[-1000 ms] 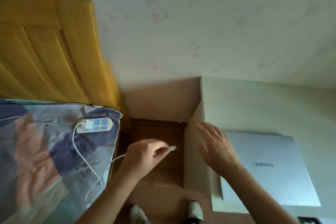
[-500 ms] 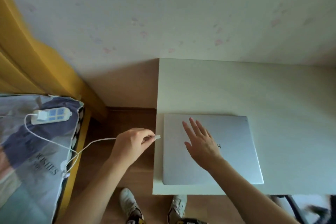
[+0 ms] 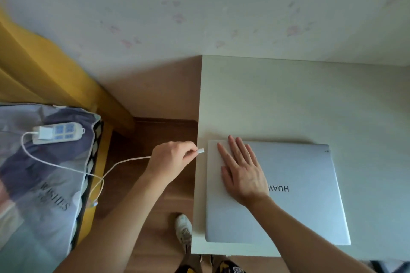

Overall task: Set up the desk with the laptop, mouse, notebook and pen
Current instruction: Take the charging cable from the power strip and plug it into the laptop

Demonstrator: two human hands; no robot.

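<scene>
The left hand [image 3: 170, 157] has brought the pinched charger plug [image 3: 200, 151] up beside the closed laptop [image 3: 295, 195] on the desk [image 3: 310, 99], steadied by the right hand [image 3: 243, 170], fingers flat; plugging in looks imminent.

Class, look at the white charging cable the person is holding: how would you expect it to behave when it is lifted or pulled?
The white cable sags and loops between the left hand and the power strip, so it is probably floppy. It looks thin, likely light. A tug might drag the strip across the bedding.
</scene>
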